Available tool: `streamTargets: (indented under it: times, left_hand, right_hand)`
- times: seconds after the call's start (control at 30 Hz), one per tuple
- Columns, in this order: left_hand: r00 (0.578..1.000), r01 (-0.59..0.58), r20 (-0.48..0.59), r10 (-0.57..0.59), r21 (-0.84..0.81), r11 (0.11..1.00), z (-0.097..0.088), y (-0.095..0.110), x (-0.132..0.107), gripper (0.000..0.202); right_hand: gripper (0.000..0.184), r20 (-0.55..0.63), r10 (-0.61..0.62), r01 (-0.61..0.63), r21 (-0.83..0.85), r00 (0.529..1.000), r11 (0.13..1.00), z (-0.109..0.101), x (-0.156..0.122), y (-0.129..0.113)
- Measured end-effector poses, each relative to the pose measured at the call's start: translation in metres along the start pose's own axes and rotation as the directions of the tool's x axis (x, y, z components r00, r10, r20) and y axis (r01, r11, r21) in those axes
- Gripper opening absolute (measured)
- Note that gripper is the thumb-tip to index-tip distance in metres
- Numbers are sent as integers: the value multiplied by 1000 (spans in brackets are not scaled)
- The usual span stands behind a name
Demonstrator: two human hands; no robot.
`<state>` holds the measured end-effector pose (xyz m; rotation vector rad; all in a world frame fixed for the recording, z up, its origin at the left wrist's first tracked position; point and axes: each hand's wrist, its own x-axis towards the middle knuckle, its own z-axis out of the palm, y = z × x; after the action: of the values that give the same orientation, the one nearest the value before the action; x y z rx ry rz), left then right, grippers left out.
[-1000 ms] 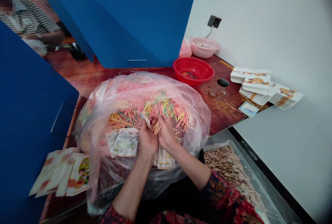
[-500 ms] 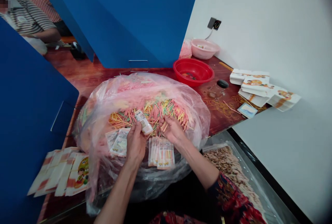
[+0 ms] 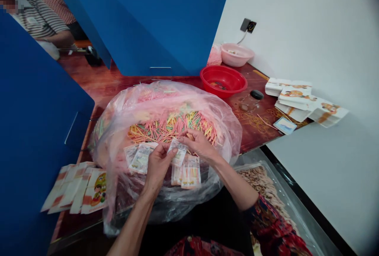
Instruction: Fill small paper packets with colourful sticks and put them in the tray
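A big clear plastic bag (image 3: 118, 129) lies open on the table, full of thin coloured sticks (image 3: 174, 123). My left hand (image 3: 156, 165) pinches a small clear packet (image 3: 178, 154) by its lower edge. At the packet's top, my right hand (image 3: 199, 143) has its fingers curled over a few sticks. A pile of filled packets (image 3: 188, 173) rests on the bag just below both hands. Empty packets (image 3: 139, 156) lie to the left of my left hand.
Printed paper bags (image 3: 75, 189) lie at the table's left front. A red bowl (image 3: 223, 80), a pink bowl (image 3: 237, 53), a small jar (image 3: 251, 100), rubber bands (image 3: 254, 119) and stacked printed boxes (image 3: 299, 98) are at the right. Blue partitions (image 3: 35, 129) stand left and behind. A person sits beyond them.
My left hand lowered the packet from over the sticks toward the pile, and my right hand came back to the packet's top with a few sticks.
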<state>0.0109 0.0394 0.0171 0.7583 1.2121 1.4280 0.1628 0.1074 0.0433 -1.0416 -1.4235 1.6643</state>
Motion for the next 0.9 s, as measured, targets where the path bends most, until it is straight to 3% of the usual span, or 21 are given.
streamTargets:
  times: [0.17,0.27,0.5,0.7,0.9]
  left_hand:
    - [998,55,-7,-56,-43,998,-8,1,-2,36]
    - [990,127,62,-124,-44,991,-14,4,-2,38]
    - [993,90,75,-88,-23,996,-14,6,-4,34]
    - [975,180,131,-178,-6,984,-17,8,-6,37]
    - [1000,-14,1,14,203,979,-18,3,-7,31]
  right_hand:
    - [32,-32,-88,85,-78,996,993,3,-2,6]
    - [30,-40,-117,112,-103,992,988,5,-3,4]
    - [29,-14,-172,169,-135,985,976,10,-3,0]
    - [26,38,-177,181,-160,983,970,9,-5,-4]
    - [26,23,-195,194,-259,981,946,11,-3,-1]
